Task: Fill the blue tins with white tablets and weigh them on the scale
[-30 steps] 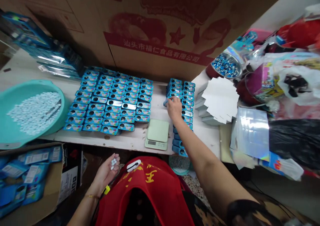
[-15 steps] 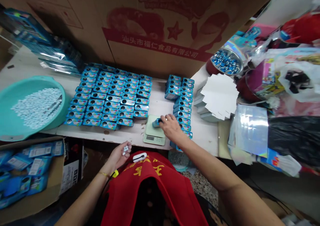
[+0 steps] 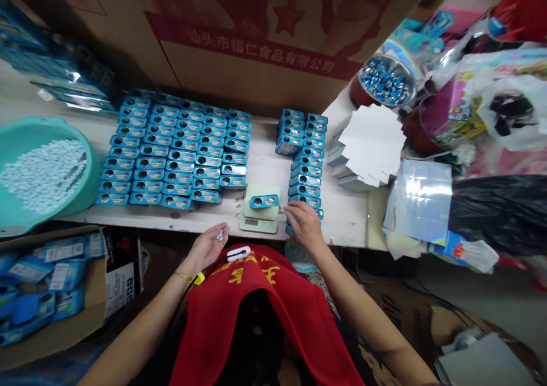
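Observation:
A small blue tin (image 3: 264, 201) lies on the pale green scale (image 3: 260, 210) at the table's front edge. My right hand (image 3: 304, 222) rests just right of the scale, fingers spread and empty, beside a column of blue tins (image 3: 306, 172). My left hand (image 3: 208, 246) is cupped palm-up below the table edge, with a few small white tablets (image 3: 220, 236) in it. A large block of blue tins (image 3: 175, 152) in rows covers the table's middle.
A teal basin (image 3: 25, 209) of white tablets stands at the left. A big cardboard box (image 3: 239, 38) forms the back wall. White cards (image 3: 370, 146), a bowl of blue pieces (image 3: 387, 81) and foil bags (image 3: 421, 200) crowd the right. A carton of blue packs (image 3: 47, 283) sits lower left.
My right hand took a tin from the right-hand stack, set it on the scale and let go. My left hand rose toward the table edge with the tablets.

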The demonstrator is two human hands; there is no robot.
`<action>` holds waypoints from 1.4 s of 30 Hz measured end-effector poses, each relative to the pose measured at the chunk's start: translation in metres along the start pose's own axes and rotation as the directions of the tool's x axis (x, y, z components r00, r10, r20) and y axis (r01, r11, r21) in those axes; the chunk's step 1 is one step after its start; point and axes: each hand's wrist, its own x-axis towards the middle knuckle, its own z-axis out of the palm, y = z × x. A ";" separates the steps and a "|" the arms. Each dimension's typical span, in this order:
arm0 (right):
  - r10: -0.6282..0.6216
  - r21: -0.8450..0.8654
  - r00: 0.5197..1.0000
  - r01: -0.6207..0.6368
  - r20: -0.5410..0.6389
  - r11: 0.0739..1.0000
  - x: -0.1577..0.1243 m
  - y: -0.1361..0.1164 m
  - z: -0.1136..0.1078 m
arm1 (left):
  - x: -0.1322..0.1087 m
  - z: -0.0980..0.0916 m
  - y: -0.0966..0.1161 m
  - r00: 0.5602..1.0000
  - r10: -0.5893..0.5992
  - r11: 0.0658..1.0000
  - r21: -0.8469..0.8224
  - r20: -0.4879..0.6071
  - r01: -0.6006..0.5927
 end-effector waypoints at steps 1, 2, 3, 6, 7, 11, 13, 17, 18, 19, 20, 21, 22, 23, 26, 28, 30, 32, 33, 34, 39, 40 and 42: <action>0.026 0.026 1.000 -0.026 -0.015 0.999 -0.003 0.003 0.001 | 0.001 -0.002 0.001 0.999 0.023 1.000 -0.010 -0.028 -0.023; 0.043 0.047 0.999 -0.042 -0.020 0.998 -0.005 0.005 0.002 | 0.001 -0.004 0.003 0.998 0.044 0.999 -0.019 -0.055 -0.045; 0.053 0.061 0.998 -0.052 -0.018 0.997 -0.006 0.006 0.002 | 0.002 -0.006 0.005 0.995 0.060 0.998 -0.025 -0.075 -0.062; 0.057 0.083 0.998 -0.056 -0.008 0.995 -0.002 0.008 0.003 | 0.000 -0.007 0.010 0.993 0.078 0.996 -0.023 -0.085 -0.081; 0.050 0.086 0.999 -0.050 -0.002 0.995 0.000 0.008 0.004 | 0.000 -0.006 0.012 0.994 0.080 0.997 -0.015 -0.078 -0.082; -0.006 0.089 0.998 0.000 0.068 0.996 0.015 0.005 0.010 | -0.004 -0.003 0.012 0.994 0.103 0.994 0.045 -0.039 -0.101; -0.040 0.094 0.992 0.029 0.118 0.995 0.023 0.002 0.013 | -0.005 -0.002 0.011 0.991 0.134 0.989 0.075 -0.025 -0.131; -0.060 0.105 0.992 0.048 0.109 0.993 0.032 -0.003 0.016 | -0.009 -0.002 0.009 0.989 0.146 0.981 0.131 -0.010 -0.143; -0.057 0.093 0.994 0.048 0.098 0.995 0.033 -0.004 0.017 | -0.010 -0.003 0.009 0.990 0.142 0.978 0.156 0.004 -0.141; -0.054 0.068 0.994 0.048 0.091 0.997 0.034 -0.005 0.017 | -0.011 -0.003 0.009 0.990 0.141 0.972 0.185 0.022 -0.143; -0.051 0.031 0.994 0.048 0.092 0.998 0.034 -0.007 0.017 | -0.012 -0.003 0.009 0.989 0.145 0.965 0.215 0.041 -0.151; -0.050 -0.016 0.994 0.052 0.101 0.998 0.036 -0.009 0.017 | -0.013 -0.002 0.009 0.986 0.155 0.956 0.241 0.060 -0.165; -0.054 -0.069 0.992 0.062 0.117 0.996 0.037 -0.012 0.017 | -0.015 0.001 0.008 0.983 0.169 0.947 0.265 0.074 -0.183; -0.063 -0.120 0.988 0.080 0.139 0.990 0.039 -0.015 0.018 | -0.015 0.004 0.008 0.979 0.187 0.935 0.291 0.084 -0.204; -0.104 -0.215 0.974 0.148 0.201 0.965 0.044 -0.028 0.020 | -0.016 0.022 0.007 0.964 0.239 0.864 0.426 0.119 -0.267; -0.122 -0.226 0.972 0.167 0.201 0.960 0.047 -0.035 0.022 | -0.013 0.039 0.008 0.941 0.295 0.772 0.539 0.166 -0.337; -0.120 -0.202 0.980 0.151 0.158 0.968 0.047 -0.039 0.022 | -0.010 0.058 0.010 0.901 0.350 0.659 0.617 0.255 -0.431; -0.104 -0.148 0.990 0.118 0.100 0.982 0.044 -0.039 0.020 | -0.007 0.076 0.013 0.851 0.380 0.563 0.639 0.363 -0.524; -0.093 -0.115 0.993 0.101 0.072 0.988 0.041 -0.037 0.018 | -0.006 0.084 0.014 0.822 0.391 0.526 0.633 0.413 -0.568; -0.080 -0.082 0.995 0.084 0.050 0.993 0.038 -0.034 0.016 | -0.005 0.092 0.015 0.793 0.403 0.492 0.622 0.458 -0.609; -0.033 0.033 0.999 0.033 -0.005 0.999 0.016 -0.018 0.004 | -0.002 0.114 0.014 0.695 0.396 0.317 0.621 0.600 -0.717; -0.025 0.048 1.000 0.026 -0.011 0.998 0.012 -0.016 0.003 | -0.001 0.114 0.013 0.681 0.391 0.274 0.628 0.620 -0.729; -0.010 0.074 1.000 0.012 -0.025 0.997 0.004 -0.012 0.000 | 0.003 0.114 0.011 0.651 0.387 0.184 0.638 0.652 -0.748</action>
